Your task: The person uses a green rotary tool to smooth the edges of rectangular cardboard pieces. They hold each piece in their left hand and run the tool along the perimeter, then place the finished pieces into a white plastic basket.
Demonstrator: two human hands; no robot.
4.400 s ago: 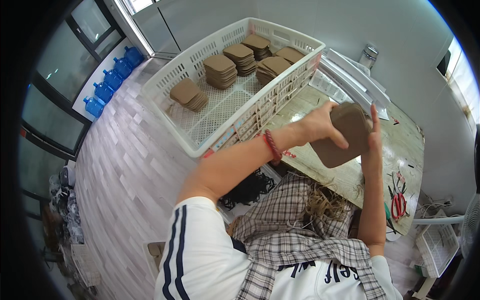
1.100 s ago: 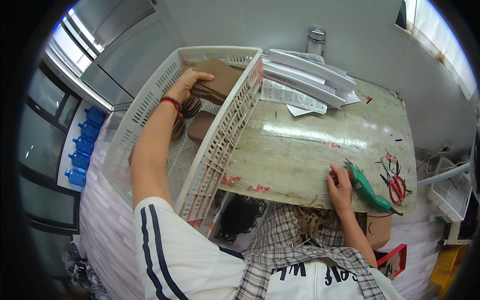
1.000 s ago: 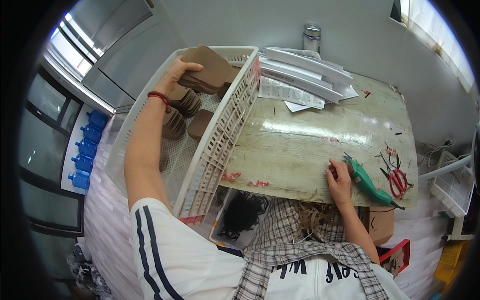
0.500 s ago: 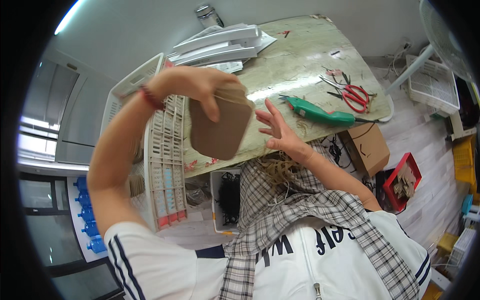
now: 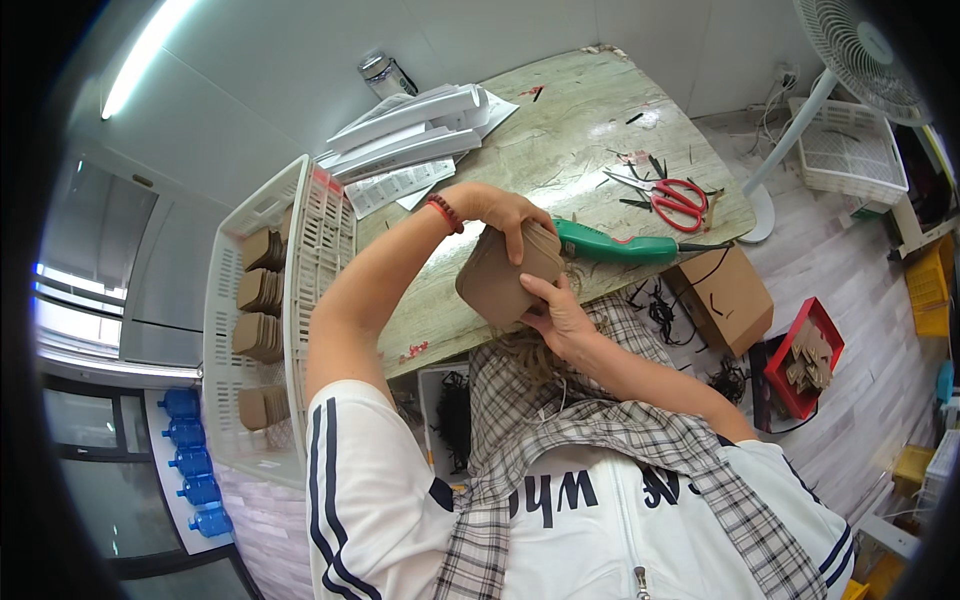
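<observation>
A stack of brown, rounded-square pieces (image 5: 495, 278) is held between my two hands above the near edge of the table. My left hand (image 5: 512, 212), with a red beaded band at the wrist, closes over the top of the stack. From the lower right, my right hand (image 5: 562, 318) grips the stack, thumb on its front face and fingers partly hidden beneath. Just right of my left hand lies a green corded handheld tool (image 5: 620, 245), its tip hidden behind the hand and stack. Tan scraps (image 5: 530, 355) rest on the plaid apron (image 5: 510, 400) on my lap.
Red-handled scissors (image 5: 678, 205) and dark scraps lie on the table (image 5: 560, 105). Papers (image 5: 410, 135) are piled at the back left. A white crate (image 5: 300, 290) at left holds several similar stacks. Right, a cardboard box (image 5: 735, 300) and red tray (image 5: 800, 385) stand below the table.
My left hand has carried the stack rightward to my right hand. My right hand, open before, has closed on the stack's lower edge. The view has shifted, showing more of the crate.
</observation>
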